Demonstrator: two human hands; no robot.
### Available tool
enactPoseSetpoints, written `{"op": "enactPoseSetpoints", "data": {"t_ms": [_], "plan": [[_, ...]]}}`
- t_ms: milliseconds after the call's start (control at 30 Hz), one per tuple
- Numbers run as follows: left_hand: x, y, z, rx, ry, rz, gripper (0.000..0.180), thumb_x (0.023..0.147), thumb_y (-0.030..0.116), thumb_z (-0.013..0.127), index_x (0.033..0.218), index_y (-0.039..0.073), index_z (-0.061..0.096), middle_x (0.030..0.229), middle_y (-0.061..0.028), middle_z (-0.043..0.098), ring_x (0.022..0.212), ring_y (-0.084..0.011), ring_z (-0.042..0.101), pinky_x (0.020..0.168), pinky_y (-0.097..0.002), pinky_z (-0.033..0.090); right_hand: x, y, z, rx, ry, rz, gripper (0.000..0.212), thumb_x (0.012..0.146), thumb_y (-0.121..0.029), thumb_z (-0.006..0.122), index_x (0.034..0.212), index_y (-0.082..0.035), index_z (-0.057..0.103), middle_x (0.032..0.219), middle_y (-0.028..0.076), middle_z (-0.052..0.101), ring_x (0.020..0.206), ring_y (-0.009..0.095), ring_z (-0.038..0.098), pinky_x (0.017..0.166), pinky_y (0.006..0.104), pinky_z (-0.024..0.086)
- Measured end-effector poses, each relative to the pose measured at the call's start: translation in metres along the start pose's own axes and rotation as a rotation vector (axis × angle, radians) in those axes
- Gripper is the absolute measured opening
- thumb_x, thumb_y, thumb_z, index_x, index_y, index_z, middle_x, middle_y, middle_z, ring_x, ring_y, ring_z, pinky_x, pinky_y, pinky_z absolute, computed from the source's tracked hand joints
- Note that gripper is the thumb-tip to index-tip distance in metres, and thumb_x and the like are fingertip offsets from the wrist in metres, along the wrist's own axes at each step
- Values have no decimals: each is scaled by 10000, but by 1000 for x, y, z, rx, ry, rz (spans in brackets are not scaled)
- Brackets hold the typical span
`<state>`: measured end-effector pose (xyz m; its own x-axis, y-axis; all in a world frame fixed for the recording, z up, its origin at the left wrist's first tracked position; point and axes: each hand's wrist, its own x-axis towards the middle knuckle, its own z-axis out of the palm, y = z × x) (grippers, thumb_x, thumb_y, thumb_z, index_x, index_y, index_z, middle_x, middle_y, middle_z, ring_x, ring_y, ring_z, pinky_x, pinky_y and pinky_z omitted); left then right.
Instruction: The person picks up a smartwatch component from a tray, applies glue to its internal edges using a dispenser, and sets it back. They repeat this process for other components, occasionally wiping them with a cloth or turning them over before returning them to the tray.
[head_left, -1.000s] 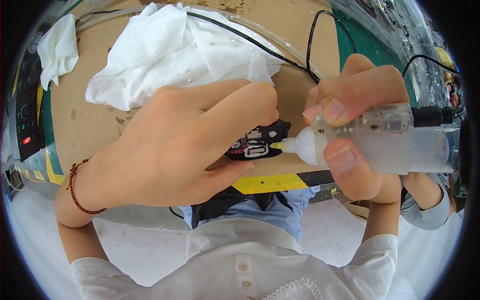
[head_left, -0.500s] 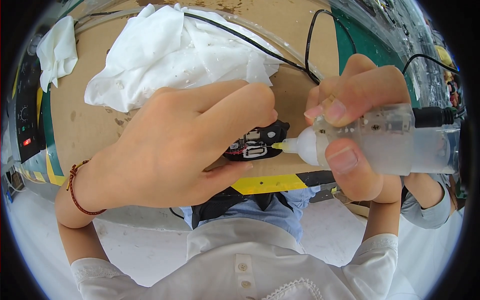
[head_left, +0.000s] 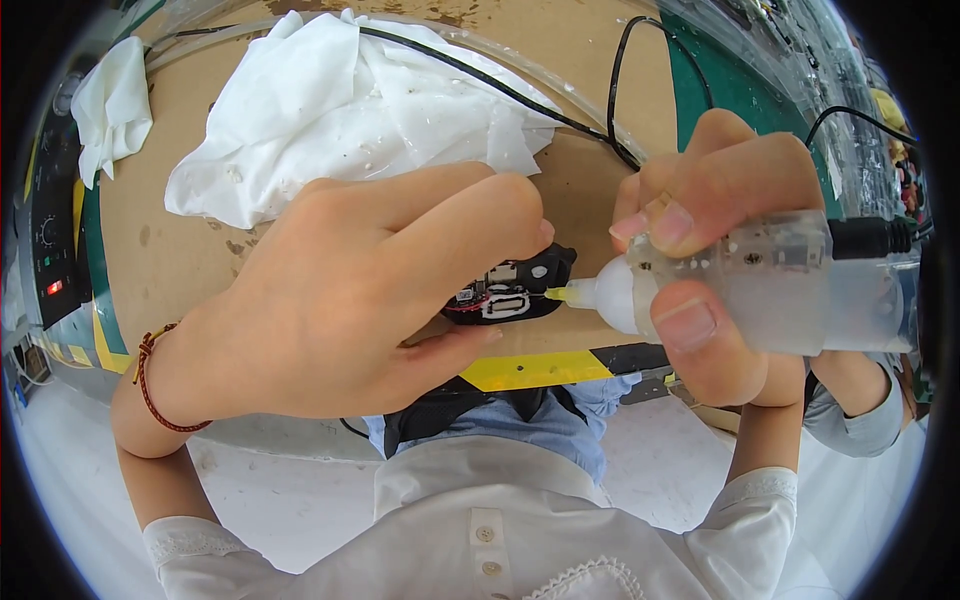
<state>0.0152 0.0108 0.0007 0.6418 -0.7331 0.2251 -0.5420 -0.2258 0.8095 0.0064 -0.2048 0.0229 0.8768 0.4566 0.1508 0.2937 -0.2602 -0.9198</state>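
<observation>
Jutting rightward from the left grip (head_left: pixel 370 290), a black electronic housing (head_left: pixel 520 288).

- I watched remotely from the wearer's head, through the left of two side-by-side fisheye lenses, facing down.
- Close beneath my lens sat the left hand (head_left: pixel 350 290), toward nine o'clock, and the right hand (head_left: pixel 740 190), toward three.
- Farther off, the brown tabletop (head_left: pixel 150 200) stretched to twelve.
- A white shirt (head_left: pixel 450 510) filled six o'clock.
- Straight edges bowed near my wide view's rim.
</observation>
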Motion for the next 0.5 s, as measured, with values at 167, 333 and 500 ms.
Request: {"op": "enactPoseSetpoints", "data": {"t_ms": [167, 333, 500], "plan": [[0, 1, 0, 1, -1, -15, 373, 632, 62, 752, 918, -68, 550, 751, -119, 557, 562, -178, 525, 423, -232, 370, 0, 1, 0, 56, 3, -20, 357, 691, -276, 687, 896, -114, 443, 809, 0, 480, 705, 129, 437, 671, 296, 454], [0, 1, 1, -7, 12, -12, 370, 630, 62, 754, 911, -68, 552, 748, -117, 557, 551, -170, 518, 408, -227, 359, -1, 1, 1, 68, 7, -12, 355, 693, -275, 687, 898, -119, 443, 811, 4, 463, 697, 130, 447, 673, 301, 450], [0, 1, 0, 4, 5, -11, 367, 626, 65, 755, 900, -68, 552, 744, -118, 556, 558, -174, 523, 417, -232, 369, -1, -1, 1, 85, 6, 16, 355, 696, -277, 689, 900, -123, 443, 815, 8, 439, 684, 128, 455, 680, 305, 440]]}}
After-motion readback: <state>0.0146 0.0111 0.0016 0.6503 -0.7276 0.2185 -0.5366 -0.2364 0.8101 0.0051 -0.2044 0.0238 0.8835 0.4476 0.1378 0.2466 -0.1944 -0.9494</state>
